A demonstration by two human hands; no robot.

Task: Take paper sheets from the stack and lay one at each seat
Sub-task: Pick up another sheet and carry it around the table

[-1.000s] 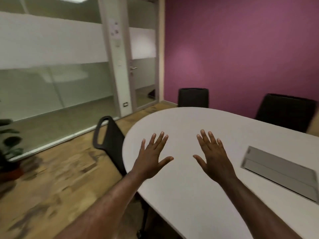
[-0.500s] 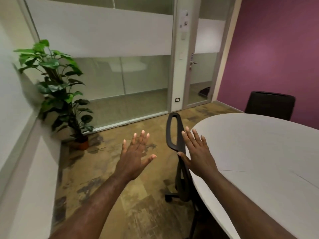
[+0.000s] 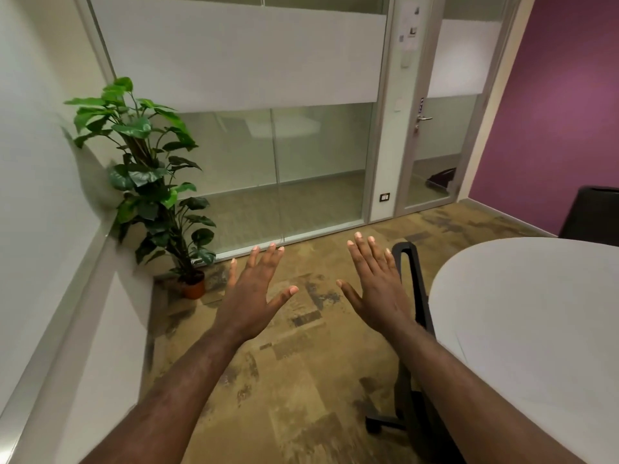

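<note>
The view has swung further left since a moment ago; the white oval table that lay under both hands a second back now sits off to the right, and the potted plant has come nearer the middle of the left side; both hands have come off the tabletop and now hang over open floor. The glass partition wall with its frosted band fills the far side; a glass door with a metal handle stands to its right, and a purple wall closes the right edge. The mottled brown floor spreads below. A black office chair is tucked against the table's near curve, and another black chair shows at the far right by the purple wall. The leafy potted plant stands in the left corner in an orange pot. The left hand and the right hand are held out palm down, apart from each other, fingers spread wide, gripping nothing; the right hand is just beside the chair's back as seen from here. No paper sheets and no stack appear anywhere in view; the visible part of the tabletop carries none.
</note>
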